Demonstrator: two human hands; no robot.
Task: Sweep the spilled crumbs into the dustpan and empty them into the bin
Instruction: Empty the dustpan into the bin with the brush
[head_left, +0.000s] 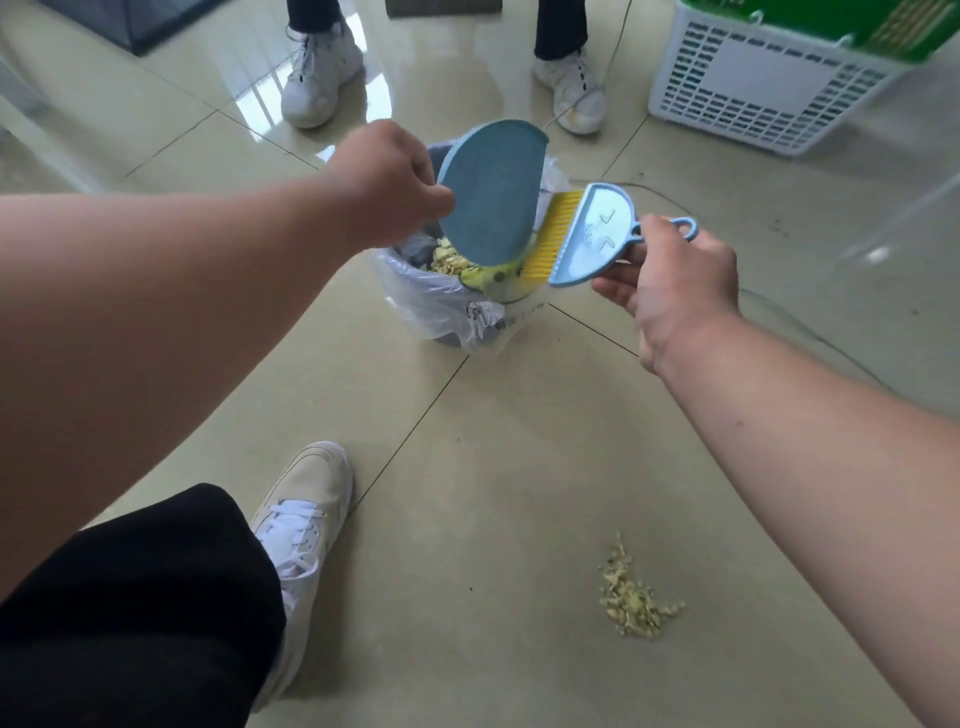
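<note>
The left hand (387, 182) grips the dustpan (491, 192), tipped over the bin (457, 306); right fingers (623, 280) pinch the brush (582, 234) beside it; crumbs (636, 597) lie on the floor (493, 467), well apart; careless tipping could scatter crumbs past the rim, and that pile may be missed.

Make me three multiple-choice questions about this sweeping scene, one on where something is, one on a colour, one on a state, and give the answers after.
1. Where does the pile of crumbs lie?
A. on the floor tiles
B. in the white basket
C. on a shoe

2. What colour are the bristles of the brush?
A. red
B. yellow
C. black

3. How is the dustpan held?
A. flat on the floor
B. hung on a wall
C. tipped over the bin

Answers: 1 A, the pile sits on bare tile, apart from the bin. 2 B, yellow bristles on a blue back. 3 C, the left hand tilts it above the lined bin.
</note>
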